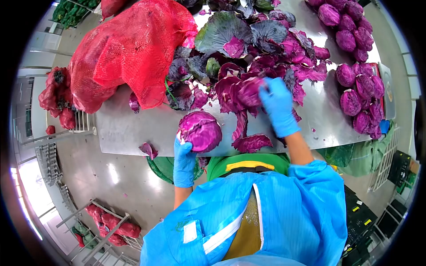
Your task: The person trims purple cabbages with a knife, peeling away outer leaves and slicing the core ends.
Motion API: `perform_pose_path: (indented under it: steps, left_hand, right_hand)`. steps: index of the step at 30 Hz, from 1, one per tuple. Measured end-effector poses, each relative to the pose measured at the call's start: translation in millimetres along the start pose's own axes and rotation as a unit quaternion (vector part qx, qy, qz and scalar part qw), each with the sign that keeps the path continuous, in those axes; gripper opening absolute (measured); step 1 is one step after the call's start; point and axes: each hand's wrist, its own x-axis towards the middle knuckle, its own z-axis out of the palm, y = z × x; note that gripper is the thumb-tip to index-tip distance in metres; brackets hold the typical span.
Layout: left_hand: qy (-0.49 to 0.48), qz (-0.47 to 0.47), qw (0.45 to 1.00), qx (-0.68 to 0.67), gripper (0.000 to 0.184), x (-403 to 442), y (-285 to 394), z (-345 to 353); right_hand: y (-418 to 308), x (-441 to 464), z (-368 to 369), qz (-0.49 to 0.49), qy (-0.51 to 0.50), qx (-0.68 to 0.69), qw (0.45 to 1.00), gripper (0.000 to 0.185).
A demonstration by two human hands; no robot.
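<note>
Blue-gloved fingers curl around one red cabbage (pixel 200 131) as the left hand (pixel 183 162) grips it from its lower left, thumb pressed to the side, at the near edge of a metal table (pixel 133 133). The one right hand (pixel 278 106) reaches over the leaf pile with fingers bent against a single purple leaf (pixel 250 91); motion blur makes it impossible to tell whether they pinch it. Between and beside the hands, one curled leaf (pixel 253 142) lies near the table's front, and one small leaf scrap (pixel 148 150) sits at the edge to the left. Beyond them spreads one heap of loose leaves (pixel 226 33), green and purple, too overlapped to count, blocking the middle of the tabletop. One large red mesh sack (pixel 128 53) crowds the left side. At right stand two clusters of cabbages, an upper group (pixel 346 26) and a lower group (pixel 361 97), each too tightly packed for a sure count. Past the table, red sacks (pixel 113 224) rest on a rack at lower left, and black crates (pixel 359 217) sit at lower right.
</note>
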Motion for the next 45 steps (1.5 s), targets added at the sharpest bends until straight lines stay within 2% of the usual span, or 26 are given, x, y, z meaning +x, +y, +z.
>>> perform_pose_path:
  steps: [1,2,3,5,6,7,8,9,10,14,16,19,21,24,30,33,36,40,45]
  left_hand:
    - [-0.029,-0.003,1.0,-0.009,0.094,-2,2,0]
    - [-0.049,-0.02,0.998,-0.016,0.097,2,-1,-11]
    - [-0.047,0.012,0.998,0.036,0.097,4,3,-2]
    - [-0.048,0.074,0.986,0.138,0.097,12,9,19]
    - [-0.071,0.087,0.976,0.185,0.096,17,9,20]
    - [-0.069,0.1,0.963,0.24,0.095,20,10,25]
    - [-0.066,0.112,0.947,0.294,0.094,21,12,32]
    - [-0.064,0.126,0.927,0.347,0.094,23,11,37]
    - [-0.052,0.151,0.908,0.387,0.095,25,2,33]
    - [-0.014,0.177,0.811,0.558,0.106,30,-6,25]
    - [-0.023,0.178,0.827,0.532,0.108,33,-7,27]
    - [-0.036,0.158,0.84,0.518,0.111,35,-4,35]
    - [-0.023,0.174,0.828,0.532,0.112,37,-5,37]
    - [-0.002,0.111,0.844,0.524,0.113,36,-5,38]
    - [0.02,0.103,0.81,0.577,0.114,44,-11,31]
    - [0.015,0.074,0.79,0.609,0.114,44,1,43]
    - [0.009,0.107,0.782,0.614,0.113,47,-5,34]
    - [0.016,0.104,0.788,0.606,0.113,50,-6,33]
    - [0.031,0.08,0.744,0.662,0.114,47,1,50]
  right_hand:
    - [20,7,-8,0.034,-0.006,-0.012,0.999,0.024]
    - [22,20,-18,0.006,0.047,-0.065,0.997,0.033]
    - [15,26,-25,0.032,0.069,-0.087,0.993,0.04]
    - [-9,26,-36,-0.031,0.034,-0.07,0.996,0.037]
    - [-22,20,-37,-0.073,-0.023,-0.007,0.997,0.031]
    - [-37,8,-31,-0.067,-0.062,0.082,0.992,0.023]
    - [-58,-2,-26,-0.02,-0.1,0.198,0.975,0.019]
    - [-67,-22,-17,0.094,-0.163,0.34,0.921,0.025]
    - [-83,-25,-31,0.269,-0.298,0.395,0.826,0.026]
    - [-78,-81,-26,0.321,-0.35,0.336,0.813,0.028]
    - [-74,-88,-25,0.34,-0.332,0.354,0.805,0.028]
    - [-74,-83,-8,0.13,-0.202,0.292,0.926,0.031]
    - [-77,-76,4,0.049,-0.173,0.217,0.959,0.022]
    - [-83,-65,12,-0.039,-0.175,0.109,0.978,0.02]
    - [-83,-57,25,-0.087,-0.16,0.021,0.983,0.019]
    - [-84,-54,24,-0.064,-0.223,0.009,0.973,0.017]
    - [-88,-48,24,-0.075,-0.208,0.004,0.975,0.016]
    - [-94,-38,19,-0.064,-0.278,-0.023,0.958,0.015]
    - [-92,-34,15,-0.043,-0.298,-0.023,0.953,0.013]
